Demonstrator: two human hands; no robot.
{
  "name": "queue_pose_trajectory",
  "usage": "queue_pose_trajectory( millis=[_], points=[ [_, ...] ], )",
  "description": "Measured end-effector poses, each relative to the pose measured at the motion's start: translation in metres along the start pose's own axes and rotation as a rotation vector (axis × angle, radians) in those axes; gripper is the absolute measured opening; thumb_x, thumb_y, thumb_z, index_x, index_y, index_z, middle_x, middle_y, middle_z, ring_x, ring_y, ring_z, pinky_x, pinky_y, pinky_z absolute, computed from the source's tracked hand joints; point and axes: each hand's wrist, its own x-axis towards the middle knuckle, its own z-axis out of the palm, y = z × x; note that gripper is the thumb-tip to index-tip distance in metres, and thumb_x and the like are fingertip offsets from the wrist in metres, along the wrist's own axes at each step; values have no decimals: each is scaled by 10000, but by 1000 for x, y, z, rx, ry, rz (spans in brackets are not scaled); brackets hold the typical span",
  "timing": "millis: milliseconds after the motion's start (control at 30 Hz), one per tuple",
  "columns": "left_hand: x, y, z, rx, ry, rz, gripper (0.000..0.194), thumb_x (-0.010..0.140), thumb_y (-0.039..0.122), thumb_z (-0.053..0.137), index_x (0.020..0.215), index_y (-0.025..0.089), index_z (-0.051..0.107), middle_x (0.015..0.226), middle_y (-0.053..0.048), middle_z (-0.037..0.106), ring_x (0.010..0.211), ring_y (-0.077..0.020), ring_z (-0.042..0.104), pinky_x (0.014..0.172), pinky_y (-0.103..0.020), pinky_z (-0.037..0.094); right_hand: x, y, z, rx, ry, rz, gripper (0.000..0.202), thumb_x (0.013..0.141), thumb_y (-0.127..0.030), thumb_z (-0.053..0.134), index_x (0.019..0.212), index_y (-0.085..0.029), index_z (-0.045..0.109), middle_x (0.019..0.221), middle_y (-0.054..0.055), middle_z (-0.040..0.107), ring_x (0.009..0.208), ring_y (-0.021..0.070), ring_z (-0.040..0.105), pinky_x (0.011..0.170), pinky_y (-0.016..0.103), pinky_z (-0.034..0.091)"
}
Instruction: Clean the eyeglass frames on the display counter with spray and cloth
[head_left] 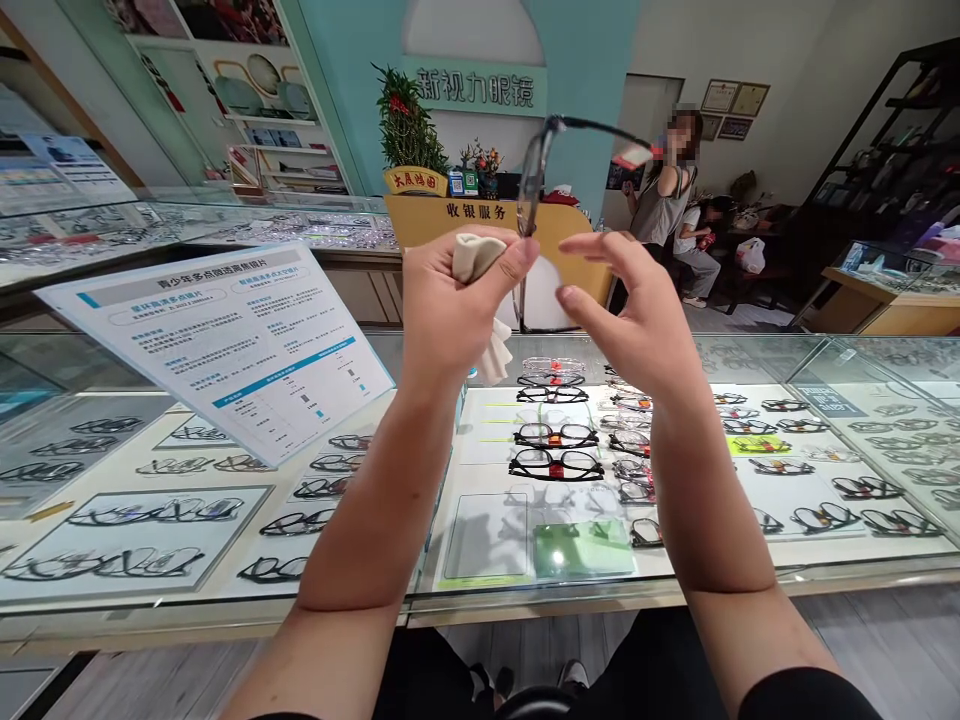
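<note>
My left hand (454, 300) is raised over the glass counter, closed on a pair of dark-rimmed eyeglasses (532, 185). Thumb and fingers pinch the frame, which is turned on its side with one temple arm reaching right at the top. A cream cleaning cloth (480, 258) is bunched in the same hand, and its loose end hangs below the palm. To the right, my right hand (637, 315) is held up with thumb and fingers apart, nothing in it. Its fingertips are close to the lower part of the eyeglasses; whether they touch I cannot tell.
Below my hands, the glass display counter (480, 590) contains rows of eyeglasses (556, 465). A printed lens leaflet (225, 345) stands tilted on the left. Beyond is a yellow cashier desk (450, 222) with plants. Two people (667, 190) are at the back right.
</note>
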Motion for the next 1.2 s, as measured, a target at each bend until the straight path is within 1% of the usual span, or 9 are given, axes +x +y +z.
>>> queue_pose_trajectory(
  millis=[100, 233, 400, 633, 800, 867, 967, 1100, 1200],
  points=[
    [-4, 0, 3, 59, -73, -3, 484, 819, 734, 895, 851, 271, 759, 895, -42, 744, 832, -198, 671, 600, -339, 474, 0, -7, 4, 161, -55, 8, 391, 993, -431, 763, 1364, -315, 723, 1446, 82, 765, 1340, 309, 704, 1189, 546, 578],
    [-5, -2, 4, 55, -116, -9, 443, 857, 671, 888, 840, 251, 747, 1048, -63, 785, 892, -196, 714, 629, -312, 524, 0, -8, 7, 261, -95, 37, 378, 986, -458, 797, 1329, -303, 767, 1372, 80, 793, 1254, 281, 749, 1142, 503, 614],
    [-6, 6, -3, 101, -174, -56, 376, 932, 595, 840, 861, 237, 747, 983, -48, 776, 835, -169, 696, 680, -303, 570, 1, -8, 2, 292, -127, 44, 388, 982, -527, 823, 1305, -315, 789, 1325, 70, 802, 1173, 251, 759, 1078, 455, 631],
    [-21, 35, -10, 213, -201, 33, 227, 986, 451, 808, 943, 228, 794, 1058, -61, 760, 1035, -217, 729, 928, -349, 604, -3, -15, -4, 251, -153, 2, 470, 978, -629, 813, 1310, -297, 797, 1266, 74, 811, 1123, 249, 745, 1037, 446, 624],
    [-26, 47, -20, 290, -214, -37, 247, 1046, 453, 720, 959, 229, 772, 922, -41, 716, 878, -195, 679, 855, -349, 572, -8, -12, -6, 180, -124, -33, 480, 1042, -642, 718, 1303, -246, 795, 1255, 92, 810, 1103, 262, 756, 1029, 464, 612],
    [-24, 37, -25, 293, -178, -92, 218, 1040, 448, 730, 973, 240, 730, 827, -16, 656, 759, -175, 611, 764, -339, 535, -11, -7, -4, 120, -103, -18, 468, 1050, -638, 706, 1288, -245, 797, 1265, 99, 812, 1097, 276, 763, 1031, 481, 607],
    [-20, 1, -33, 262, -172, -207, 214, 995, 382, 769, 926, 245, 620, 806, -1, 601, 726, -166, 557, 679, -306, 473, -23, 4, 3, 32, -70, 32, 434, 1067, -605, 691, 1290, -248, 793, 1277, 116, 818, 1093, 290, 769, 1024, 489, 604],
    [-30, -59, -41, 336, -344, -669, 181, 1006, 326, 632, 881, 249, 525, 803, -8, 570, 710, -181, 538, 595, -289, 429, -51, 27, 21, -34, -40, 67, 448, 1091, -594, 639, 1330, -243, 781, 1313, 147, 819, 1141, 327, 761, 1034, 524, 600],
    [-49, -92, -44, 370, -419, -771, 142, 979, 258, 574, 860, 251, 496, 714, 10, 526, 614, -175, 511, 574, -302, 463, -72, 44, 37, -35, -14, 79, 469, 1105, -601, 603, 1342, -238, 780, 1386, 167, 800, 1181, 339, 752, 1084, 545, 590]
  ],
)
